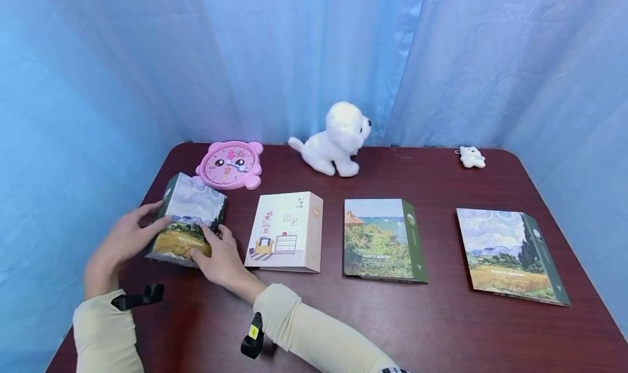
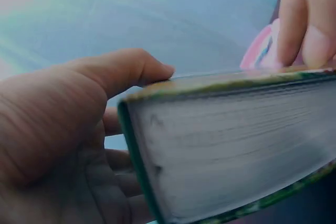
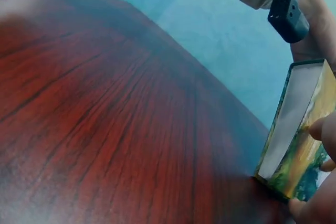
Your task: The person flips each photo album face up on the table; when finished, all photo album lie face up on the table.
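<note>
A thick photo album (image 1: pixel 188 204) with a painted landscape cover and dark green spine is between my two hands at the table's left. My left hand (image 1: pixel 122 236) holds its spine side; in the left wrist view the thumb (image 2: pixel 142 66) lies on the cover and the other fingers are beside the spine. My right hand (image 1: pixel 225 258) holds the opposite side, some fingers on the cover and others at the edge. The page block (image 2: pixel 236 145) faces the left wrist camera. In the right wrist view the album (image 3: pixel 299 124) is partly cut off.
Right of it lie a white album (image 1: pixel 284 231) with a room drawing, a seaside album (image 1: pixel 378 236) and another landscape album (image 1: pixel 505 253). Behind are a pink clock (image 1: pixel 228 166), a white plush dog (image 1: pixel 338 138) and a small white plush toy (image 1: pixel 472 157). Blue curtains (image 1: pixel 294 62) border the table (image 1: pixel 417 329).
</note>
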The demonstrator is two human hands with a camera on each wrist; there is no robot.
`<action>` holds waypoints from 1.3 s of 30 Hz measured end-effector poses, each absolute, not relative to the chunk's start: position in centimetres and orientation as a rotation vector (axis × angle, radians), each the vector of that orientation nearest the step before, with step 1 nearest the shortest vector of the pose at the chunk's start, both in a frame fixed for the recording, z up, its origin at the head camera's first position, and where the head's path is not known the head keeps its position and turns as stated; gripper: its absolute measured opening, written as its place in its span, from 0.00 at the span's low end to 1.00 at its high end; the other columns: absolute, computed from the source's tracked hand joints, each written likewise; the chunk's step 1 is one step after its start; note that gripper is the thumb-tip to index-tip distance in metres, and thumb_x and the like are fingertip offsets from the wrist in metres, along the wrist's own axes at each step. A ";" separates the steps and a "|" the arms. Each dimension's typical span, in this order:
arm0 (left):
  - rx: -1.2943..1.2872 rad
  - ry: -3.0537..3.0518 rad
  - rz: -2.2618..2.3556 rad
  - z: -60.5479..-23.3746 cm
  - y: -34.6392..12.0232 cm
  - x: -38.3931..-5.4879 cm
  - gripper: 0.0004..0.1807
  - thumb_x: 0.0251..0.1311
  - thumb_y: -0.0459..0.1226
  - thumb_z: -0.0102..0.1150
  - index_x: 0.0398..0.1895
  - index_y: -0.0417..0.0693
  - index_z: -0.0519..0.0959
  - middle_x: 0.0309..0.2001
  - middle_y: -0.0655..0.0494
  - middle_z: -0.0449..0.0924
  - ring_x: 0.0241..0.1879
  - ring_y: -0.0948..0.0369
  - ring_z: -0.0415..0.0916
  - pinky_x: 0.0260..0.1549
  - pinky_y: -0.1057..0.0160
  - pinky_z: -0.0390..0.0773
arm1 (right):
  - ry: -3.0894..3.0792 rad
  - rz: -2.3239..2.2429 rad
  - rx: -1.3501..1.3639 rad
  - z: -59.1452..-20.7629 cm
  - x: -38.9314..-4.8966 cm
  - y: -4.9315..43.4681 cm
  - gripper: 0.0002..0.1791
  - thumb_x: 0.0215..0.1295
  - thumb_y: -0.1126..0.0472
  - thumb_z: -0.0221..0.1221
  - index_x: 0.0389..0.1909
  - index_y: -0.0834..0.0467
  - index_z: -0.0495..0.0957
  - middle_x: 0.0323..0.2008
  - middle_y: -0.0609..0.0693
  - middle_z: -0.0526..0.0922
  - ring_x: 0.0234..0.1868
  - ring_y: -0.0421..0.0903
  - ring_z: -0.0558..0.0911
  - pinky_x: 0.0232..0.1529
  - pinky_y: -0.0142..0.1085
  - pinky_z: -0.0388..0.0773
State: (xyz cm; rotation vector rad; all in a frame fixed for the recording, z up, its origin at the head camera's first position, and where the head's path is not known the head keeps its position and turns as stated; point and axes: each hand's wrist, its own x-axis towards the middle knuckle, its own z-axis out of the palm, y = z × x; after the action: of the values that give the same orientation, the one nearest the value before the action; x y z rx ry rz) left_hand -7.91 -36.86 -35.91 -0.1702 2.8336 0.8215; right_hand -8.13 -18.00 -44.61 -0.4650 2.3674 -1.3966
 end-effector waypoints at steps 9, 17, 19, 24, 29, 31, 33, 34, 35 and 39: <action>-0.292 2.738 0.915 -39.0 -38.3 -7.7 0.39 0.70 0.54 0.41 0.73 0.36 0.52 0.67 0.22 0.51 0.66 0.28 0.48 0.56 0.30 0.58 | 2.455 -1.356 -0.407 -45.4 -8.2 -18.5 0.37 0.67 0.49 0.57 0.73 0.54 0.56 0.76 0.53 0.43 0.73 0.49 0.57 0.65 0.34 0.66; -0.429 2.693 0.915 -40.8 -38.5 -8.1 0.40 0.71 0.58 0.35 0.74 0.39 0.48 0.70 0.25 0.47 0.68 0.28 0.43 0.59 0.30 0.54 | 2.469 -1.359 -0.446 -45.9 -8.4 -18.7 0.37 0.68 0.52 0.57 0.74 0.55 0.54 0.76 0.53 0.42 0.73 0.47 0.57 0.64 0.33 0.66; -0.457 2.687 0.905 -41.1 -38.5 -8.1 0.40 0.71 0.57 0.35 0.74 0.38 0.48 0.70 0.25 0.47 0.68 0.28 0.44 0.59 0.30 0.54 | 2.473 -1.348 -0.474 -46.1 -8.4 -18.7 0.36 0.68 0.52 0.56 0.73 0.56 0.55 0.76 0.54 0.42 0.73 0.47 0.57 0.64 0.32 0.66; -0.519 2.681 0.900 -41.6 -38.5 -8.1 0.38 0.72 0.55 0.34 0.74 0.39 0.48 0.70 0.25 0.48 0.68 0.29 0.45 0.59 0.30 0.54 | 2.520 -1.273 -0.546 -46.3 -8.3 -18.7 0.35 0.69 0.52 0.55 0.73 0.56 0.56 0.76 0.56 0.43 0.75 0.47 0.53 0.67 0.32 0.63; -0.561 2.693 0.891 -41.9 -38.5 -8.1 0.35 0.74 0.52 0.32 0.74 0.37 0.47 0.69 0.24 0.49 0.67 0.29 0.48 0.59 0.30 0.56 | 2.582 -1.167 -0.624 -46.2 -8.5 -18.4 0.33 0.68 0.52 0.55 0.72 0.57 0.59 0.74 0.56 0.51 0.74 0.47 0.55 0.67 0.31 0.62; -0.569 2.710 0.866 -42.0 -38.5 -8.0 0.35 0.74 0.50 0.31 0.74 0.35 0.47 0.68 0.24 0.50 0.66 0.29 0.50 0.58 0.30 0.57 | 2.570 -1.182 -0.631 -46.1 -8.6 -18.2 0.33 0.67 0.54 0.56 0.71 0.57 0.61 0.74 0.56 0.53 0.73 0.47 0.57 0.66 0.31 0.63; -0.570 2.747 0.828 -42.0 -38.4 -7.9 0.35 0.74 0.50 0.31 0.73 0.32 0.48 0.67 0.23 0.52 0.65 0.29 0.51 0.58 0.31 0.58 | 2.554 -1.213 -0.624 -45.8 -8.8 -17.9 0.32 0.66 0.56 0.56 0.70 0.57 0.62 0.73 0.55 0.55 0.72 0.47 0.60 0.65 0.31 0.64; -0.573 2.776 0.809 -41.9 -38.2 -8.0 0.35 0.74 0.49 0.31 0.72 0.31 0.49 0.67 0.23 0.53 0.65 0.29 0.51 0.58 0.31 0.58 | 2.545 -1.234 -0.623 -45.5 -8.9 -17.7 0.32 0.66 0.56 0.56 0.70 0.56 0.62 0.73 0.55 0.56 0.71 0.46 0.61 0.65 0.31 0.65; -0.580 2.807 0.799 -41.9 -38.1 -8.0 0.35 0.74 0.50 0.31 0.72 0.31 0.49 0.66 0.23 0.54 0.65 0.29 0.52 0.58 0.31 0.58 | 2.538 -1.261 -0.625 -45.3 -9.1 -17.5 0.32 0.65 0.57 0.56 0.70 0.56 0.63 0.73 0.55 0.56 0.71 0.47 0.62 0.65 0.31 0.66; -0.626 2.960 0.833 -41.2 -37.3 -8.2 0.35 0.73 0.49 0.34 0.72 0.31 0.51 0.67 0.25 0.56 0.66 0.30 0.51 0.60 0.32 0.56 | 2.553 -1.352 -0.658 -43.7 -9.8 -16.3 0.30 0.65 0.57 0.56 0.68 0.57 0.65 0.71 0.57 0.59 0.69 0.48 0.66 0.65 0.33 0.65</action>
State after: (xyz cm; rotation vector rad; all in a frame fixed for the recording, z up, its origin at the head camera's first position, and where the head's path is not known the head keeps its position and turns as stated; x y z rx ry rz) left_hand -8.17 -37.33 -41.19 -0.6262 2.9604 0.8334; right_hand -9.79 -16.27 -43.69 -0.6584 2.5529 -1.3521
